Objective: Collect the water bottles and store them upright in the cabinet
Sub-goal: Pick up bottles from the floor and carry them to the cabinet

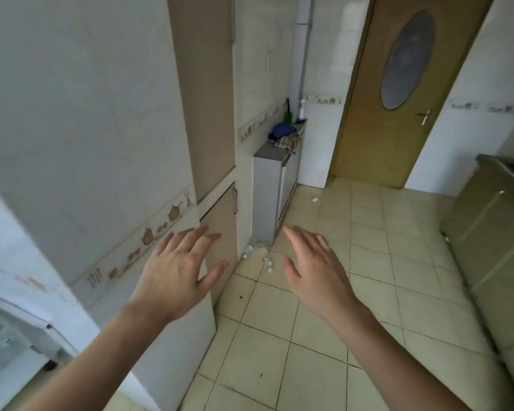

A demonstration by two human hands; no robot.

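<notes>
Two clear water bottles lie on the tiled floor near the foot of a grey cabinet (272, 191): one bottle (247, 251) close to the wall, the other (268, 262) a little to its right. My left hand (178, 271) is stretched forward with its fingers spread and holds nothing. Held out the same way, my right hand (312, 265) has straight fingers and is empty. Both hands hover in the air well short of the bottles. The picture is blurred.
A tiled wall corner with beige panels (211, 114) juts out on the left. A brown door (398, 93) stands at the back. A counter with drawers (493, 232) runs along the right. Cloths and bottles (285, 134) lie on the grey cabinet's top.
</notes>
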